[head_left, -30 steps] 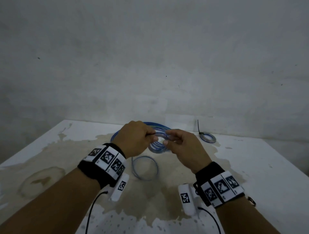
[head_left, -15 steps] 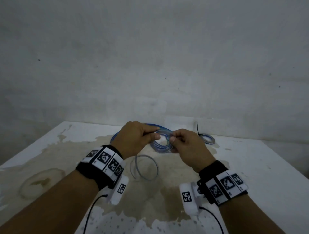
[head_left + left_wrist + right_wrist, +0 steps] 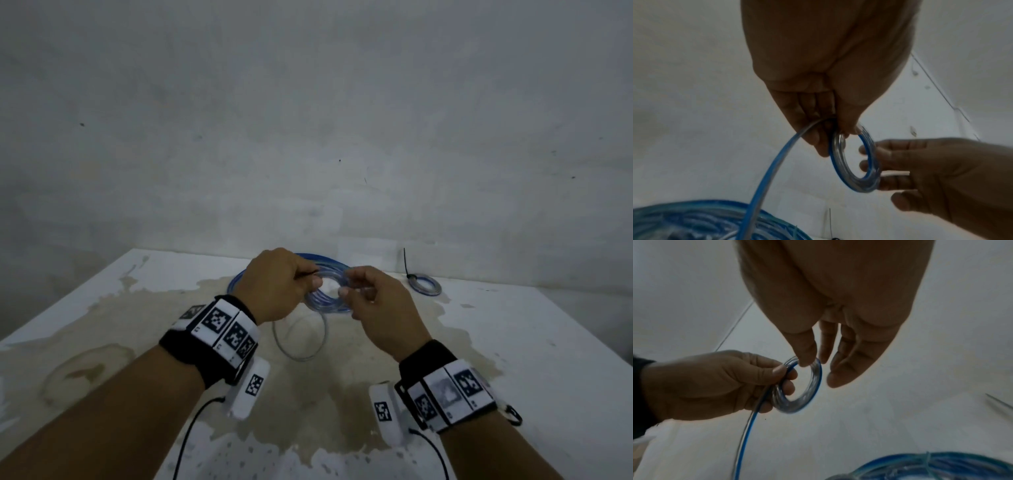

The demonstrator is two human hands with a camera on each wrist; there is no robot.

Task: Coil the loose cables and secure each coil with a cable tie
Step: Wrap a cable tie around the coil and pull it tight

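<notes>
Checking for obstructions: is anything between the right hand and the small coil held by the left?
Nothing visible. The left hand grips the small coil at one side; the right hand is already at it, thumb on the rim, other fingers straight beside the coil.

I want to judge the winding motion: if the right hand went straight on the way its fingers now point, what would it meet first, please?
Probably the small coil that the left hand grips: the right hand already has its fingers at the rim, though contact is unclear.

No readable text shows; the wrist bands [image 3: 219, 330] bear only black-and-white square marker patterns.
</notes>
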